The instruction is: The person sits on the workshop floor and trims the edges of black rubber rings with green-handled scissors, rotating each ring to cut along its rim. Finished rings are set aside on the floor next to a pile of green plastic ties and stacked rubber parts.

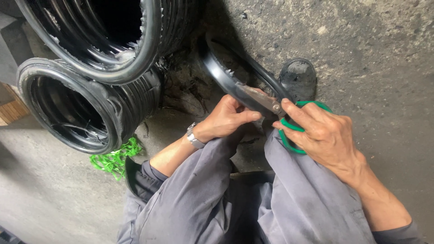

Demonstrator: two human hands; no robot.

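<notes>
A: Rubber ring first. Where does it sit?

B: The black rubber ring [221,74] stands on edge above the knees, rising toward the stacked tyres. Ragged trimmings show along its inner edge.

A: Left hand?

B: The left hand [224,119] grips the ring's lower stretch, thumb laid flat along the rubber, other fingers curled under it. A metal wristwatch [193,135] sits just below that hand.

A: Right hand?

B: The right hand [323,131] holds green-handled shears [271,106], fingers threaded through the green loop and curled tight around it. The grey blades lie against the ring right beside the left thumb. Whether the blades are parted, I cannot tell.

A: Around the ring?

B: A black shoe [298,77] is just right of the ring, touching its far curve. Grey work trousers [253,199] fill the space below it. Two black tyre stacks [95,104] lie left of the ring, one above the other. Green plastic netting [115,158] is bunched below the lower stack. Concrete floor [370,45] lies under everything.
</notes>
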